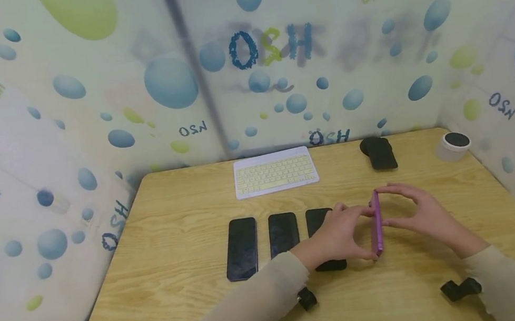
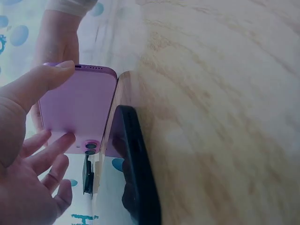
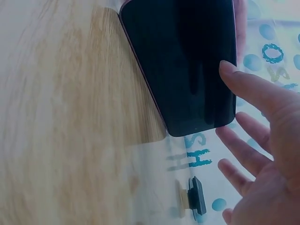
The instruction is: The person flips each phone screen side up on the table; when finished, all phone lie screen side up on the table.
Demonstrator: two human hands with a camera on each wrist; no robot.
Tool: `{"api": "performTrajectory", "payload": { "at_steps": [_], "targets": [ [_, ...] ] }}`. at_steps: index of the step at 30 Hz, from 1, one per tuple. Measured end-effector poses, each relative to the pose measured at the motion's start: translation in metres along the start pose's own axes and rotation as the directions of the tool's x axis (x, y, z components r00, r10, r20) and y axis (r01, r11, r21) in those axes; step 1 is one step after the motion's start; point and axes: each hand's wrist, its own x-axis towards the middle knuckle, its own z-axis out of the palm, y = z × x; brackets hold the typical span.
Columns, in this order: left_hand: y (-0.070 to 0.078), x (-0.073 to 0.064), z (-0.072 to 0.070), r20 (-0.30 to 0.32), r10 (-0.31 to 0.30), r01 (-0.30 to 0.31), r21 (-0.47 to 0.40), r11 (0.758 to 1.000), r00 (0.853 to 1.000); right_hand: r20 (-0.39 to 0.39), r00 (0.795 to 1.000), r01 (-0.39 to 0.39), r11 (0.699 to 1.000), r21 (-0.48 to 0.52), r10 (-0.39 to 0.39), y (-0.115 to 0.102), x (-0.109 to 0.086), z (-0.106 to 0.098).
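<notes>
A purple phone (image 1: 377,227) stands on its long edge on the table, between the two hands. My left hand (image 1: 337,232) grips it from the back side, thumb at its near end and fingertips beside the camera lenses (image 2: 91,147). My right hand (image 1: 425,214) pinches it from the other side, its thumb on the dark screen (image 3: 183,65) and fingers at the far end. Below the left hand lies a black phone (image 1: 331,265), partly covered by that hand. Farther left are a second black phone (image 1: 283,230) and a third one (image 1: 242,248), laid out in a row.
A white keyboard (image 1: 275,173) lies toward the back of the wooden table (image 1: 177,254). Behind the right hand are a flat black object (image 1: 382,155) with a rounded part and a white tub with a dark top (image 1: 451,148). Patterned walls enclose the table at the back and sides.
</notes>
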Motion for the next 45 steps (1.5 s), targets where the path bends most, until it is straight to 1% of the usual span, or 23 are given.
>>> {"api": "performTrajectory", "payload": {
  "at_steps": [3, 6, 8, 11, 13, 15, 18, 21, 23, 29, 33, 35, 37, 39, 41, 44, 45],
  "targets": [
    [-0.002, -0.001, -0.004, 0.000, 0.014, -0.014, -0.030, 0.999, 1.000, 0.005, 1.000, -0.019, 1.000, 0.003, 0.019, -0.003, 0.001, 0.002],
    [-0.005, -0.002, -0.008, -0.005, 0.043, -0.043, -0.020, 0.999, 0.999, 0.004, 1.000, -0.016, 1.000, 0.017, 0.015, -0.005, 0.002, 0.004],
    [-0.007, -0.002, -0.011, 0.001, 0.062, -0.062, -0.009, 0.998, 0.998, 0.002, 1.000, 0.008, 0.999, 0.032, -0.008, -0.004, 0.003, 0.006],
    [-0.010, -0.002, -0.015, 0.013, 0.075, -0.075, -0.011, 0.997, 0.997, -0.004, 0.997, 0.072, 0.996, 0.044, -0.072, -0.001, 0.005, 0.009],
    [-0.012, -0.003, -0.018, 0.024, 0.070, -0.070, -0.032, 0.997, 0.997, -0.005, 0.994, 0.107, 0.994, 0.035, -0.107, 0.002, 0.006, 0.010],
    [-0.014, -0.005, -0.020, 0.035, 0.060, -0.058, -0.057, 0.997, 0.998, -0.003, 0.992, 0.125, 0.992, 0.006, -0.125, 0.005, 0.006, 0.012],
    [-0.016, -0.006, -0.023, 0.050, 0.047, -0.041, -0.100, 0.994, 0.998, 0.026, 0.992, 0.123, 0.991, -0.046, -0.122, 0.011, 0.007, 0.013],
    [-0.020, -0.007, -0.024, 0.063, 0.035, -0.027, -0.121, 0.992, 0.997, 0.066, 0.992, 0.119, 0.987, -0.112, -0.112, 0.014, 0.005, 0.011],
    [-0.022, -0.007, -0.025, 0.069, 0.029, -0.020, -0.124, 0.992, 0.997, 0.089, 0.990, 0.122, 0.983, -0.135, -0.111, 0.014, 0.004, 0.009],
    [-0.026, -0.008, -0.026, 0.061, 0.009, -0.003, -0.101, 0.995, 0.998, 0.102, 0.990, 0.115, 0.980, -0.165, -0.099, 0.015, 0.004, 0.010],
    [-0.024, -0.009, -0.023, 0.024, -0.001, 0.002, -0.031, 1.000, 1.000, 0.112, 0.990, 0.107, 0.978, -0.180, -0.088, 0.017, 0.004, 0.011],
    [-0.022, -0.009, -0.020, 0.001, -0.017, 0.017, 0.015, 1.000, 1.000, 0.121, 0.989, 0.108, 0.977, -0.184, -0.086, 0.018, 0.005, 0.010],
    [-0.020, -0.009, -0.015, -0.013, -0.047, 0.047, 0.081, 0.996, 0.999, 0.137, 0.987, 0.109, 0.976, -0.187, -0.084, 0.019, 0.006, 0.008],
    [-0.017, -0.008, -0.008, -0.017, -0.071, 0.073, 0.168, 0.983, 0.997, 0.158, 0.984, 0.107, 0.974, -0.199, -0.075, 0.020, 0.006, 0.006],
    [-0.014, -0.007, -0.002, -0.016, -0.094, 0.095, 0.257, 0.962, 0.995, 0.179, 0.982, 0.102, 0.972, -0.212, -0.064, 0.021, 0.006, 0.004],
    [-0.009, -0.006, 0.005, -0.011, -0.129, 0.124, 0.353, 0.927, 0.992, 0.201, 0.978, 0.108, 0.971, -0.213, -0.065, 0.022, 0.007, 0.000],
    [-0.008, -0.006, 0.007, -0.011, -0.141, 0.135, 0.370, 0.919, 0.990, 0.206, 0.976, 0.116, 0.971, -0.208, -0.072, 0.022, 0.007, -0.001]
  ]
}}
